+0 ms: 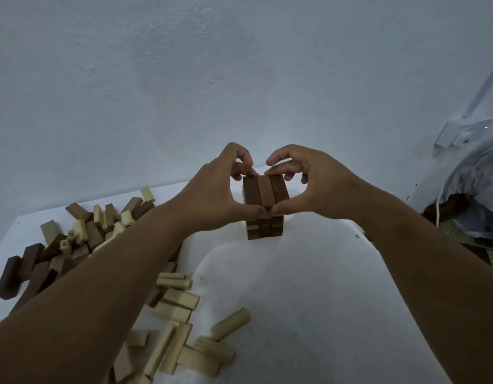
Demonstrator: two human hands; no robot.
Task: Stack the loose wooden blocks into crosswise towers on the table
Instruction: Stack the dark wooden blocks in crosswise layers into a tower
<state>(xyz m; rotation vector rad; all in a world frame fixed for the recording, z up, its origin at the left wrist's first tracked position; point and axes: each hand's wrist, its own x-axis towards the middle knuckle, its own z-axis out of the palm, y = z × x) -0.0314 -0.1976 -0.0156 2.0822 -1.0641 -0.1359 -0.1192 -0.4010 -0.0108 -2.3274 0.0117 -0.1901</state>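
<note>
A small tower of dark wooden blocks point(264, 206) stands on the white table point(309, 286), several crosswise layers high, with three blocks side by side on top. My left hand point(215, 189) and my right hand point(309, 184) frame that top layer. Each hand's thumb presses the near ends and its curled fingers press the far ends, so both pinch the top layer of blocks. A pile of dark and pale loose blocks point(73, 239) lies at the left. More pale loose blocks point(181, 342) lie scattered in front.
A pale wall rises just behind the table. A clear plastic bag point(469, 189) with things in it sits off the table's right edge. My left forearm crosses over part of the pile.
</note>
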